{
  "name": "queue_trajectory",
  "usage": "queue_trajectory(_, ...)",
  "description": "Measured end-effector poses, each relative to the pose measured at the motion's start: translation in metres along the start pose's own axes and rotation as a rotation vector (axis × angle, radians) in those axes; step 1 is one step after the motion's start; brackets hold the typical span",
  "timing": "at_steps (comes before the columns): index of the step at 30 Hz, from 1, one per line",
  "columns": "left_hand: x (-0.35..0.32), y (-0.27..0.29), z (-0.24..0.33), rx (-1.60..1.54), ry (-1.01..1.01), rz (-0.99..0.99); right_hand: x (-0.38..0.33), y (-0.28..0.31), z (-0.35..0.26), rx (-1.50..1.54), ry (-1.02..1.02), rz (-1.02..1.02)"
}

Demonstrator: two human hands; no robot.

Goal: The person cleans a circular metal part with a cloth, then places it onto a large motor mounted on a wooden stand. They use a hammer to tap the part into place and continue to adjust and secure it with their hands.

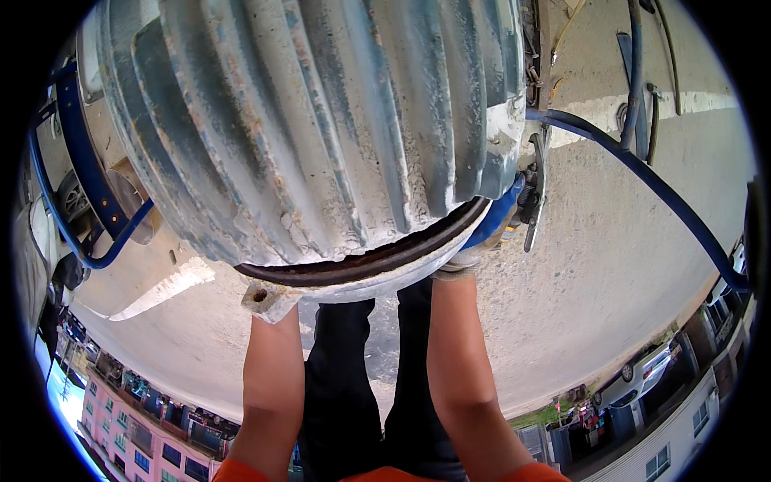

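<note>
A large grey-green electric motor housing (321,128) with deep, worn cooling fins fills the upper middle. At its near end sits a pale round end cover (361,289) with a bolt lug (269,299) at the left; a dark, rusty curved gap shows between the cover and the fins. My right hand (482,239), in a grey and blue work glove, lies against the cover's right edge, its fingers out of sight. The left forearm reaches up behind the cover near the lug, which hides that hand. Just beyond the right glove is a metal tool with arms (535,193).
A blue tubular frame (88,161) stands at the left. At the right, a bent blue tube (658,185) arcs over the concrete ground (578,305). A flat metal bar (632,96) and a hammer (654,120) lie farther off. A white car (638,377) and buildings show along the rim.
</note>
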State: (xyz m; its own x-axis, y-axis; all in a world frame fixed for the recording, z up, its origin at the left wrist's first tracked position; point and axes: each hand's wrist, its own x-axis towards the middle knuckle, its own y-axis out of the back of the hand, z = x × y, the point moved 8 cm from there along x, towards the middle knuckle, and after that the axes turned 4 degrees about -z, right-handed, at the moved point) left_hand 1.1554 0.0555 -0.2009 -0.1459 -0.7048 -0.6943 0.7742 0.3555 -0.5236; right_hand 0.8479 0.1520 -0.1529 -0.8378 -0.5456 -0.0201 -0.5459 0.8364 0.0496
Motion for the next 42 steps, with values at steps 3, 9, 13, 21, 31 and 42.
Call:
queue_trajectory(3, 0.02, -0.015, 0.0, 0.031, 0.002, -0.059, 0.005, -0.01, -0.023, -0.205, 0.229, 0.135)
queue_trajectory(9, 0.017, -0.034, 0.027, 0.12, 0.028, -0.138, -0.016, 0.013, 0.034, 0.753, -0.619, 0.455)
queue_trajectory(13, -0.002, -0.034, 0.045, 0.18, 0.046, -0.141, -0.028, 0.033, 0.07, 0.714, -0.709, 0.561)
queue_trajectory(21, 0.001, -0.033, 0.026, 0.183, 0.038, -0.131, 0.028, -0.016, 0.054, 0.869, -0.521, 0.349)
queue_trajectory(31, 0.0, -0.032, 0.043, 0.129, -0.005, -0.142, -0.043, 0.073, 0.035, 0.714, -0.73, 0.401)
queue_trajectory(42, -0.127, -0.031, 0.007, 0.506, 0.601, 0.166, -0.107, 0.277, -0.093, 0.267, -0.703, 0.615)
